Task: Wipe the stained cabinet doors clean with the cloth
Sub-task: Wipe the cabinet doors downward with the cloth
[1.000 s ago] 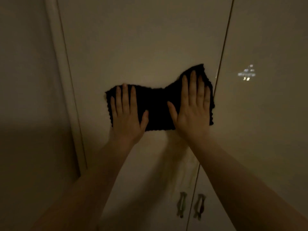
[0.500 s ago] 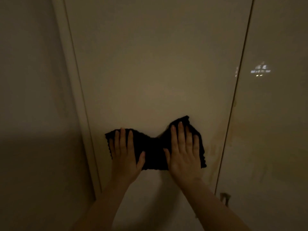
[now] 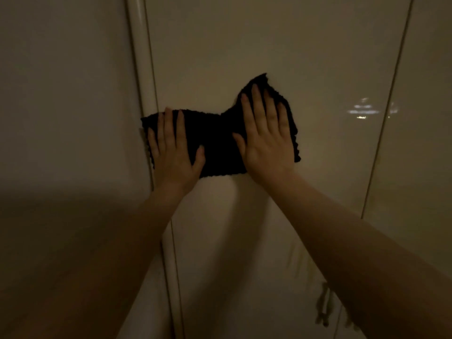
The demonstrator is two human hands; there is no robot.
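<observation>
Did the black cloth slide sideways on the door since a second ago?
Yes. The cloth moved left: its left edge now overlaps the door's left edge trim, and it sits far from the seam between the doors that it nearly touched before.

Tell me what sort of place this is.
Probably a dim room at home, facing a tall built-in cabinet or wardrobe. Glossy pale cabinet doors meet at a narrow seam, a metal handle sits low on the door, and both hands press a dark cloth flat against it.

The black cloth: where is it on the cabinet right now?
In the head view the black cloth lies flat against the left cabinet door, its left end at the door's left edge, pressed under both hands: left, right.
</observation>
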